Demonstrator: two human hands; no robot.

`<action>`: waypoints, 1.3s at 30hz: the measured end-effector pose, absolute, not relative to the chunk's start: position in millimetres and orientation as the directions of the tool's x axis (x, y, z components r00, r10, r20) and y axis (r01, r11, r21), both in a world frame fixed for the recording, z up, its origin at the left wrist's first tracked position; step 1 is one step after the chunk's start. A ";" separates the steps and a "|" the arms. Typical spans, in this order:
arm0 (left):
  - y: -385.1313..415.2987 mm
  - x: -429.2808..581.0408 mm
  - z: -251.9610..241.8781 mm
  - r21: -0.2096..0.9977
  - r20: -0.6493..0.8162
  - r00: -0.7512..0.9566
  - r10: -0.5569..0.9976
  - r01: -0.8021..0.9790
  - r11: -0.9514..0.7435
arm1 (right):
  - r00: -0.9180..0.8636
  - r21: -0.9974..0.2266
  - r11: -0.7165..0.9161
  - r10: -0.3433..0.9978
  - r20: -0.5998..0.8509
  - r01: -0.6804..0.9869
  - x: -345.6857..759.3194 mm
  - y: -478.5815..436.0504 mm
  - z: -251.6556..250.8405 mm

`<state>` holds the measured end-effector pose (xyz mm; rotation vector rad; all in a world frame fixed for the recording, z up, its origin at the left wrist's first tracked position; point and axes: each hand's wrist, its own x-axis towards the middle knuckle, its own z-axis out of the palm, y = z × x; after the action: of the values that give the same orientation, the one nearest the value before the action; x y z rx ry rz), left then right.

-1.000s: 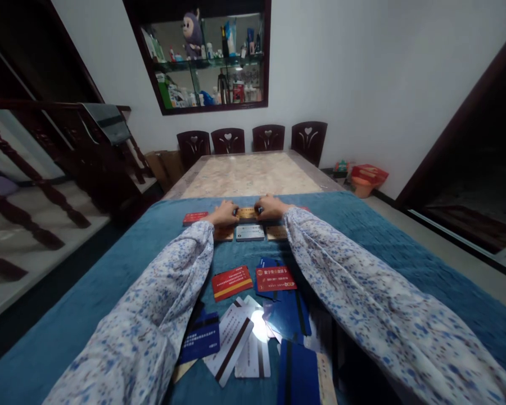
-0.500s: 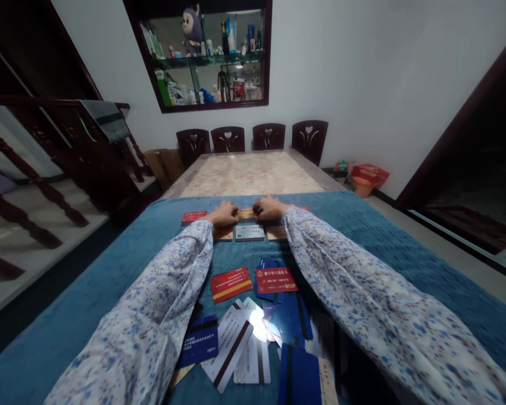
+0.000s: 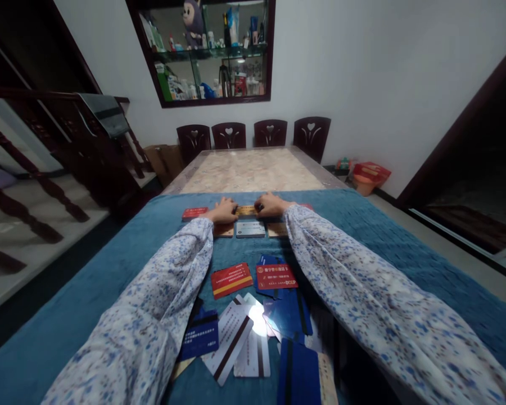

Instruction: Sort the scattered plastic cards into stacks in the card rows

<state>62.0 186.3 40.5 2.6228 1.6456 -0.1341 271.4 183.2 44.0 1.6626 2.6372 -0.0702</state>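
Across the blue cloth, my left hand and my right hand grip the two ends of a gold card, fingers curled round its short sides. Just in front of it lies a silver-white card, apparently on a small stack. Gold-orange cards flank that one: a left one partly under my left wrist, and a right one partly behind my right sleeve. A red card rests left of my left hand. Another red edge peeks out beyond my right wrist.
Nearer me lie loose cards: a red card with a yellow stripe, a red DCEP card, blue cards and white striped cards. A bright glare spot covers some. Beyond the blue cloth are the patterned tabletop and several chairs.
The view has tipped down slightly, so the background sits higher. Both hands stay at the gold card with hardly any movement, and the loose cards lie as before.
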 end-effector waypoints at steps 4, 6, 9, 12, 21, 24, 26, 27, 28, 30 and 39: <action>181.5 58.6 41.5 -0.001 -0.079 0.415 0.906 0.909 -0.417 | -0.432 0.004 0.432 0.901 -0.035 0.902 273.5 184.1 43.4; 178.0 55.5 42.7 0.011 -0.059 0.419 0.906 0.908 -0.419 | -0.441 0.012 0.441 0.897 -0.022 0.897 274.8 182.8 44.1; 170.7 50.0 44.8 0.024 -0.027 0.438 0.899 0.899 -0.437 | -0.452 0.010 0.452 0.892 0.007 0.892 276.7 178.0 46.3; 160.6 43.7 45.7 0.032 0.003 0.454 0.891 0.891 -0.453 | -0.457 -0.003 0.458 0.888 0.056 0.889 278.4 170.9 48.2; 113.4 18.8 42.7 0.096 0.113 0.507 0.854 0.850 -0.518 | -0.561 -0.013 0.575 0.804 0.200 0.818 274.3 140.2 55.1; 96.2 10.3 42.8 0.092 0.128 0.529 0.839 0.836 -0.541 | -0.588 -0.030 0.610 0.774 0.233 0.792 270.9 122.6 60.7; 85.0 4.9 43.2 0.085 0.136 0.534 0.835 0.833 -0.547 | -0.606 -0.034 0.632 0.756 0.248 0.774 268.6 109.7 63.6; 79.2 2.4 43.6 0.085 0.140 0.535 0.833 0.832 -0.549 | -0.611 -0.033 0.638 0.750 0.251 0.770 267.5 103.4 64.5; 73.2 0.0 44.0 0.086 0.149 0.539 0.829 0.828 -0.554 | -0.609 -0.035 0.636 0.751 0.256 0.771 266.4 97.3 65.1; 60.5 -4.0 44.7 0.089 0.164 0.548 0.820 0.820 -0.565 | -0.620 -0.038 0.650 0.739 0.264 0.759 264.5 86.1 65.1; 14.9 -19.8 32.9 0.096 0.173 0.578 0.797 0.796 -0.598 | -0.660 -0.072 0.706 0.689 0.299 0.705 260.3 52.3 50.0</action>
<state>-19.8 14.9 32.9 2.7834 1.4048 0.3111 260.3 52.3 50.0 1.3353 3.1793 0.0878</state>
